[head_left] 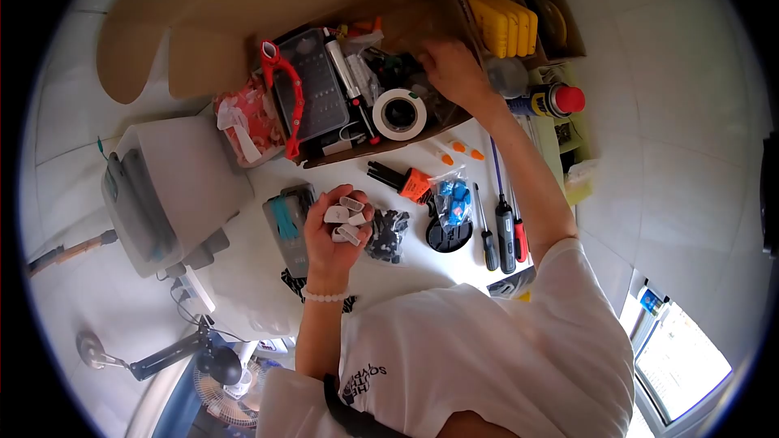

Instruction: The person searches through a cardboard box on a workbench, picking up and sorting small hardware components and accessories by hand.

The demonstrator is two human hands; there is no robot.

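My left hand (334,235), with a beaded bracelet at the wrist, is palm up with its fingers curled round several small white plastic pieces (347,215). Beside it lie a bag of small black parts (389,237) and a grey case with a teal strap (289,227). Inside the cardboard box (389,151), near its right wall, is my right hand (454,71). Its fingers look curled down among dark items, and whatever they hold is hidden. Close to it in the box are a roll of white tape (399,114) and a clear-lidded organizer case (312,81).
Screwdrivers (505,227), a round black cap (449,235), a bag of blue pieces (453,201) and an orange-and-black tool (414,184) lie on the white table (243,276). A spray can (552,100) stands right of the box; a red frame (284,97) leans at its left.
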